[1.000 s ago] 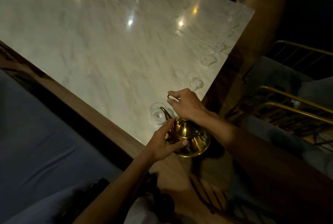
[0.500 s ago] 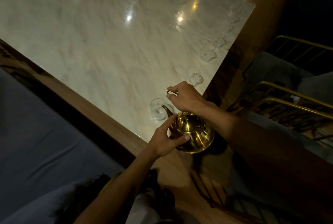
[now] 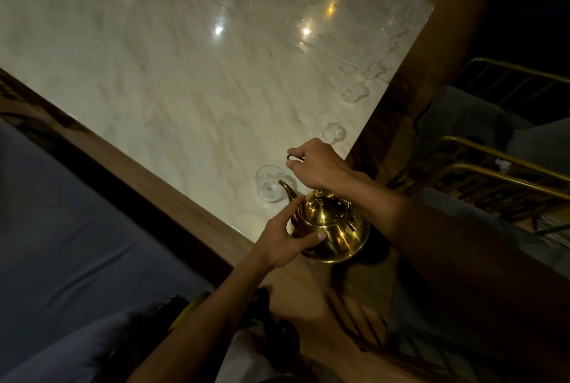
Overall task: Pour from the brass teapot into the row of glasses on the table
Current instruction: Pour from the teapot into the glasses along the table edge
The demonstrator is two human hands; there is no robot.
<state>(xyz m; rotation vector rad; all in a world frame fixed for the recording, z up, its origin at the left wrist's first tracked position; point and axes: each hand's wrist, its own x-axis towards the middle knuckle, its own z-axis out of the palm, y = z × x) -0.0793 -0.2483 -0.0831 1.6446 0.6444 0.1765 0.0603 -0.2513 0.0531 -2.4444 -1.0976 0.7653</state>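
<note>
A shiny brass teapot (image 3: 334, 228) hangs over the near corner of the marble table (image 3: 185, 74), its spout tip just beside the rim of the nearest glass (image 3: 269, 183). My right hand (image 3: 317, 165) grips the raised handle above the lid. My left hand (image 3: 285, 239) is pressed against the pot's belly, index finger along the base of the spout. More clear glasses stand in a row along the table's right edge: a second glass (image 3: 330, 129), a third glass (image 3: 355, 92), and fainter ones farther back. Whether liquid is flowing cannot be made out.
A wooden border runs along the table's near edge (image 3: 172, 194). Brass-framed chairs (image 3: 493, 167) with grey cushions stand to the right. A dark grey seat surface (image 3: 61, 228) lies at the left. The room is dim, with lamp reflections on the marble.
The teapot and both hands have risen slightly and shifted right, with the spout staying close to the nearest glass. The glasses have not moved.
</note>
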